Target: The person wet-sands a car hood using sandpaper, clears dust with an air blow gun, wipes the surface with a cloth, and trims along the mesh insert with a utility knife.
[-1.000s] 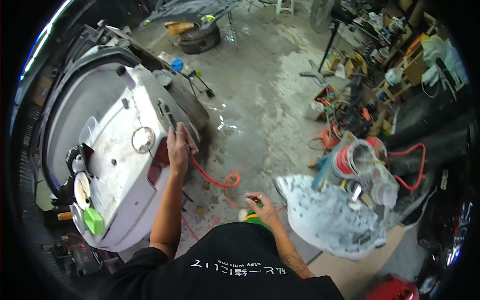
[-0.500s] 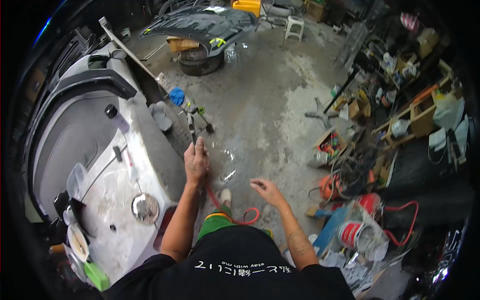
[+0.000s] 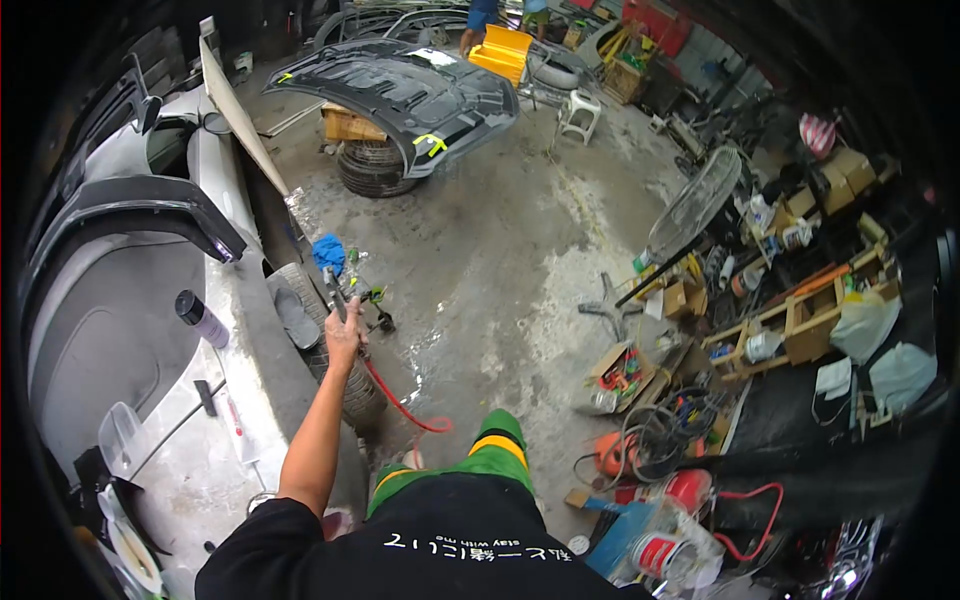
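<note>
My left hand (image 3: 343, 335) is stretched forward, closed around a slim dark air tool (image 3: 334, 292) with a red hose (image 3: 395, 402) trailing down from it. The tool's exact kind is hard to make out. Just beyond it are a bunched blue cloth (image 3: 328, 253) and a small stand with green clamps (image 3: 374, 296). To the left of the hand lies the pale, sanded car body (image 3: 245, 340), with a black-capped bottle (image 3: 201, 320) standing on it. My right hand is out of view.
A dark car hood (image 3: 400, 95) rests over stacked tires (image 3: 370, 170) ahead. A white stool (image 3: 580, 117) and a pedestal fan (image 3: 695, 200) stand to the right. Boxes, cables and a paint bucket (image 3: 668, 552) crowd the right side. Two people's legs (image 3: 480, 25) show far back.
I have stepped forward, and the view has shifted with me. My left hand still holds the air tool, now farther from my body. My right hand has dropped out of view.
</note>
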The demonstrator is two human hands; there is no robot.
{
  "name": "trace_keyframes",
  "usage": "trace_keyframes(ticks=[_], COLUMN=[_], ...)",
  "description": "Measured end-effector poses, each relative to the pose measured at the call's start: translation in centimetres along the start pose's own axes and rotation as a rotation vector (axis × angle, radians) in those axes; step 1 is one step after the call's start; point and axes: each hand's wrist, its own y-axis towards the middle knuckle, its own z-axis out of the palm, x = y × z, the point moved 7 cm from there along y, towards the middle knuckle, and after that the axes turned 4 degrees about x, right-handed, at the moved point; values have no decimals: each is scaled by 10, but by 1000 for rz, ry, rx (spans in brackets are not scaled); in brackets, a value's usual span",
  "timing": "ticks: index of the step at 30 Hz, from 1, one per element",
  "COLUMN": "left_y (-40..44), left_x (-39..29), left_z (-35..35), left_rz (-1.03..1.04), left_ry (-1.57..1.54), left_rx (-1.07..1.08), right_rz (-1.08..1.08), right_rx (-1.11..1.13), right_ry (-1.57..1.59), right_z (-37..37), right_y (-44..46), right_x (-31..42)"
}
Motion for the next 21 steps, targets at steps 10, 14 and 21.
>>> trace_keyframes(ticks=[10,14,21], left_y=[149,169,180], left_x=[133,130,63], left_z=[65,104,166], left_rz=[-60,12,-115], left_ry=[-148,229,845], left_rx=[-114,-123,-188], right_rz=[-310,-456,-490], right_rx=[68,-114,-35], right_ry=[-137,-3,65], right_z=[-187,-320,-430], right_y=[22,63,69], right_x=[254,381,516])
